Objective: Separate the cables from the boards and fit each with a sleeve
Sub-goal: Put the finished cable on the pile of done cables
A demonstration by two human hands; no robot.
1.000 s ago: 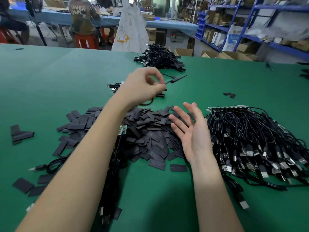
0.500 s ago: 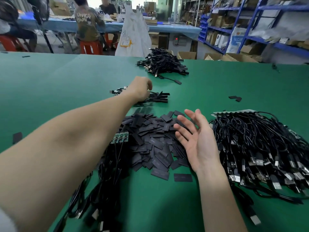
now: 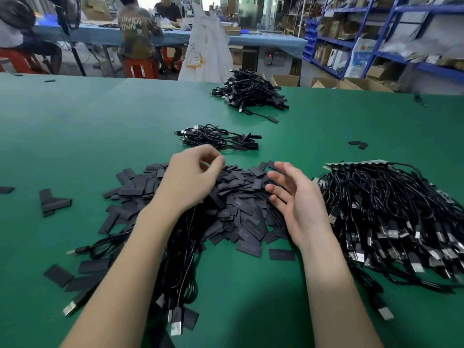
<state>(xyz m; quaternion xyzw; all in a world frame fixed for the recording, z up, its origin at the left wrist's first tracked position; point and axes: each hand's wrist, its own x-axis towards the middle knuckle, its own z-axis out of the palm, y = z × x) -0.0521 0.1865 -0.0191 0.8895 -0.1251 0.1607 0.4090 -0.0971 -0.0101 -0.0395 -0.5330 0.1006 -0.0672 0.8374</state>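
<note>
I am seeing cardboard boxes (image 3: 286,80) standing open beyond the far edge, contents hidden. The green bench (image 3: 100,136) is carrying a heap of flat black sleeves (image 3: 241,212) at centre, a big tangle of USB cables (image 3: 391,214) at right, a small sleeved bundle (image 3: 218,138) above centre and a larger pile (image 3: 251,92) behind. Blue shelving (image 3: 391,33) is filling the upper right. My left hand (image 3: 190,179) is hovering over the sleeves, fingers loosely curled, holding nothing I can make out; my right hand (image 3: 298,204) is lying open, palm inward.
</note>
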